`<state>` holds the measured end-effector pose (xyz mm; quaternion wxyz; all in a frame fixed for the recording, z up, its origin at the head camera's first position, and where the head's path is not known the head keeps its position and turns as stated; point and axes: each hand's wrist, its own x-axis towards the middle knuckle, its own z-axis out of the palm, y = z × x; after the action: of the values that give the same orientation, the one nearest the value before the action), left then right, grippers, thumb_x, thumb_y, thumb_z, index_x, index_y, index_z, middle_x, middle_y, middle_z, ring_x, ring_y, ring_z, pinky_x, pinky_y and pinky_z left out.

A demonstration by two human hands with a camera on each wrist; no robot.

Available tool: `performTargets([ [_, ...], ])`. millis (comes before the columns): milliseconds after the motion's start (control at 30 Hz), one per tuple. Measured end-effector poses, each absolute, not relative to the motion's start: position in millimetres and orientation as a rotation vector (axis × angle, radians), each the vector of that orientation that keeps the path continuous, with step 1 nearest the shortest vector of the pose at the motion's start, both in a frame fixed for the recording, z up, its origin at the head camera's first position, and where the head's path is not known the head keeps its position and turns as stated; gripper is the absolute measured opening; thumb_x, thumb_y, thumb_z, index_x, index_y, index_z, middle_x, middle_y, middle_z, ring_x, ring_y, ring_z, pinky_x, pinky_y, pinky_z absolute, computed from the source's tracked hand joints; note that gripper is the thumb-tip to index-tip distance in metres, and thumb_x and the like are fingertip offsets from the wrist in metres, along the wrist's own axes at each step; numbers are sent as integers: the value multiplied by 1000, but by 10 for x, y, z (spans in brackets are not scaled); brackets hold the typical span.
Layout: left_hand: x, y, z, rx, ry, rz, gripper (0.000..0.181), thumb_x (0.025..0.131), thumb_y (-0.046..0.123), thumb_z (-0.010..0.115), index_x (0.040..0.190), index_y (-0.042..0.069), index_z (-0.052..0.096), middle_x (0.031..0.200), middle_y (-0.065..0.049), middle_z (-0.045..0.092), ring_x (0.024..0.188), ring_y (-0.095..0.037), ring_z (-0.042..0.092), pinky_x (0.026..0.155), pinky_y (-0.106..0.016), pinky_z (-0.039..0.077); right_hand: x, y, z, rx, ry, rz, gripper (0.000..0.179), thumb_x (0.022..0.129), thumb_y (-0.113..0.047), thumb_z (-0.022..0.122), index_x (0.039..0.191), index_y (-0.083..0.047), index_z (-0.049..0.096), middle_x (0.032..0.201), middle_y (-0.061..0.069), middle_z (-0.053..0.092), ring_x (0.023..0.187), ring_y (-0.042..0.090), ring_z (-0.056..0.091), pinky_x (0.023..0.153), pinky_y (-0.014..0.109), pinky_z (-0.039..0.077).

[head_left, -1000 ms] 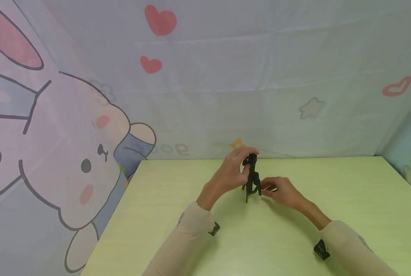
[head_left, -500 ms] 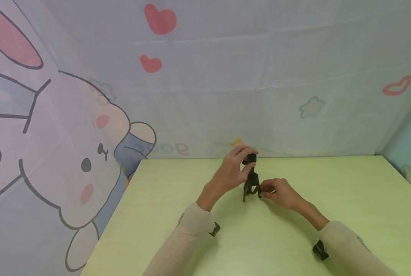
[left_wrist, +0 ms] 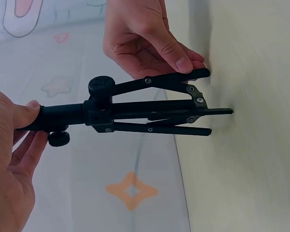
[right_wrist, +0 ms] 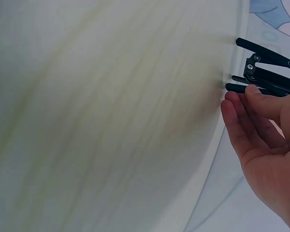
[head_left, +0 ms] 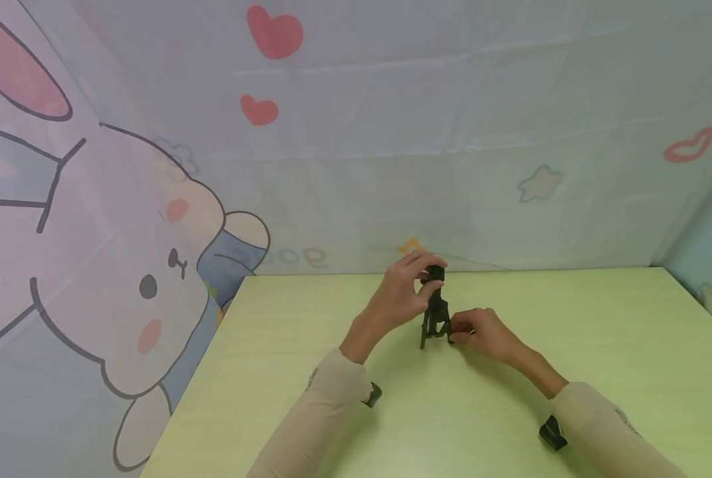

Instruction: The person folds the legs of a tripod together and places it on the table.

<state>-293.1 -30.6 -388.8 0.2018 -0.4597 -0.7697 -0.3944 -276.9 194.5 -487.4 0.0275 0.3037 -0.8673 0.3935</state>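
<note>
A small black tripod (head_left: pixel 436 309) stands upright near the back of the table, its legs partly spread. My left hand (head_left: pixel 396 290) grips its top, fingers over the head and thumb on the column's near side. In the left wrist view, the thumb and fingers wrap the end of the tripod's column (left_wrist: pixel 63 115), next to a small knob (left_wrist: pixel 58 139). A larger knob (left_wrist: pixel 101 87) sits where the legs meet. My right hand (head_left: pixel 486 334) pinches one leg (right_wrist: pixel 236 88) near its foot, between thumb and fingertips. The head is partly hidden by the left fingers.
The pale yellow-green table (head_left: pixel 308 318) reaches back to a wall cloth (head_left: pixel 356 186) printed with hearts and stars. Another cloth with a large rabbit (head_left: pixel 147 285) hangs at the left. Black wrist-worn devices (head_left: pixel 552 433) show below both cuffs.
The tripod has turned slightly and its legs have shifted. My right hand has lowered a little to the leg's foot, and my left thumb has moved up the column.
</note>
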Motion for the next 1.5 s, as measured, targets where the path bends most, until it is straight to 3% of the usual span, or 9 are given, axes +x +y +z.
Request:
performTargets([
  [867,-2929,-271,-3911,-1284,-2141,-1138,27,95,-6,72,120,1,67,118,-10,65,93,-21,67,86,-14,56,-2788,1928,-4889,929,-2680,1245,11,92,3,75,87,-7,75,86,3,77,83,20,76,70,26,59],
  [1233,-2946,-255,-3964,-1248,-2070,-1081,27,94,-2,75,119,1,68,113,-11,56,92,-21,64,86,-29,61,-2784,1920,-4896,945,-2668,1263,8,92,2,75,89,-6,75,85,2,76,82,17,74,71,28,60],
  [1500,-2934,-249,-4012,-1165,-2084,-1100,31,95,6,77,121,0,62,117,-12,56,97,-21,63,88,-24,60,-2745,1880,-4906,980,-2648,1265,7,92,1,76,90,-5,75,84,1,75,79,15,73,72,29,62],
])
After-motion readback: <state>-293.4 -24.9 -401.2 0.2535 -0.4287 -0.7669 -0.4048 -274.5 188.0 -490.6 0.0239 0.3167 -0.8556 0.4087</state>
